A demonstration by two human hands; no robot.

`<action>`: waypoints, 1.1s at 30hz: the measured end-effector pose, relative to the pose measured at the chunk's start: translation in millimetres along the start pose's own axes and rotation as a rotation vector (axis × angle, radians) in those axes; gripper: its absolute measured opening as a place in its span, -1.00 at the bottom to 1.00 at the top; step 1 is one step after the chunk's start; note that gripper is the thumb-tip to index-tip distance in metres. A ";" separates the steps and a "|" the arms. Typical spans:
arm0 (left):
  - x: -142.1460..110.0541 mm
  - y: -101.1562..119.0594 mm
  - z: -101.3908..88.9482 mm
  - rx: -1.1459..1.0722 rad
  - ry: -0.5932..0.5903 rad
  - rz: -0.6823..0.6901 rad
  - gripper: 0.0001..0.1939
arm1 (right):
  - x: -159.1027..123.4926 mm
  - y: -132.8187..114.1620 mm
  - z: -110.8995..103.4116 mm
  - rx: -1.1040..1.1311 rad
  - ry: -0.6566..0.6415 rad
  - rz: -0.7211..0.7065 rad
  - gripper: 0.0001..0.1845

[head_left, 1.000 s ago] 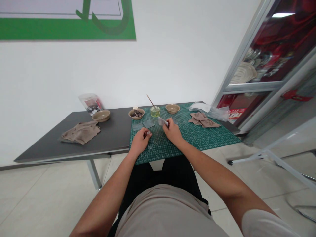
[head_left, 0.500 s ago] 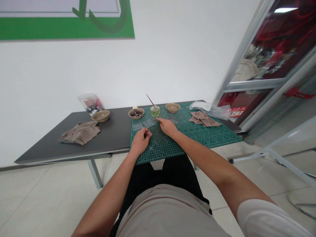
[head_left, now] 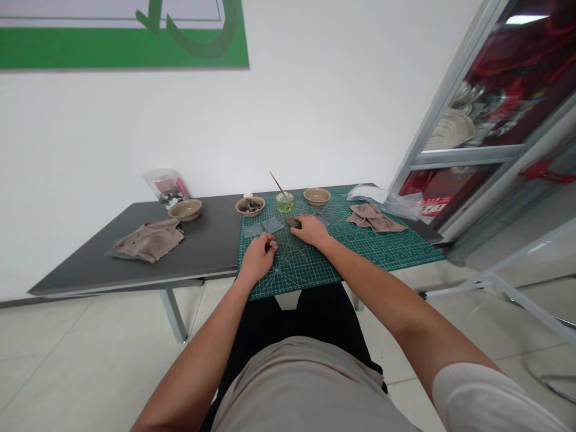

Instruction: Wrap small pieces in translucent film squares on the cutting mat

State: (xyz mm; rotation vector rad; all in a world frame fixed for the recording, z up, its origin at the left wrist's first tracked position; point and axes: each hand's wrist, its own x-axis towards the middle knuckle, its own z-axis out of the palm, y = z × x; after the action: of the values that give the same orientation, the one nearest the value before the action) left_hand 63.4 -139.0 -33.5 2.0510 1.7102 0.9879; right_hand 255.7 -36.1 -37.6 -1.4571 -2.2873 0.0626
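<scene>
My left hand rests on the green cutting mat, fingers pinched on a small pale object too small to name. My right hand lies farther back on the mat, fingers curled over a small dark flat piece. Two grey squares lie on the mat just left of that hand. Behind them stand a small glass of yellow-green liquid with a stick in it, a tan bowl of dark pieces and an empty tan bowl.
A dark grey table carries a brown cloth, another tan bowl and a clear jar on the left. A second brown cloth and clear plastic bags lie right. A glass-fronted cabinet stands at right.
My right hand, raised with a pale piece a second ago, went down and forward onto the mat and now covers a dark piece. My left hand has barely moved.
</scene>
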 end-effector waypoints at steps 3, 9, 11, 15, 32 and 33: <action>-0.2 0.5 0.1 0.008 -0.001 0.005 -0.86 | -2.4 2.0 2.4 0.003 0.001 0.022 -0.44; -0.8 1.6 -0.2 0.005 -0.003 0.011 -0.86 | -3.3 4.6 6.3 -0.033 -0.001 0.050 -0.39; -0.8 1.3 -0.1 0.012 -0.002 0.016 -0.86 | -3.5 3.2 5.3 -0.037 0.001 0.061 -0.36; -0.1 0.1 0.7 0.024 -0.004 0.014 -0.86 | -4.4 -10.6 1.7 -0.021 0.047 0.048 -0.37; -1.5 0.0 0.8 -0.002 -0.005 0.048 -0.84 | 15.0 -56.2 18.4 0.002 -0.129 -0.046 -0.37; -1.7 0.2 0.8 -0.006 -0.002 0.052 -0.84 | 15.6 -56.6 18.8 -0.007 -0.131 -0.046 -0.38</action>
State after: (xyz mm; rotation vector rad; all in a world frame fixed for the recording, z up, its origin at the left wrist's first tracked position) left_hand 64.0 -140.4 -34.6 2.1014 1.6588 1.0046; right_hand 194.6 -44.4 -34.8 -1.4416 -2.4264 0.1406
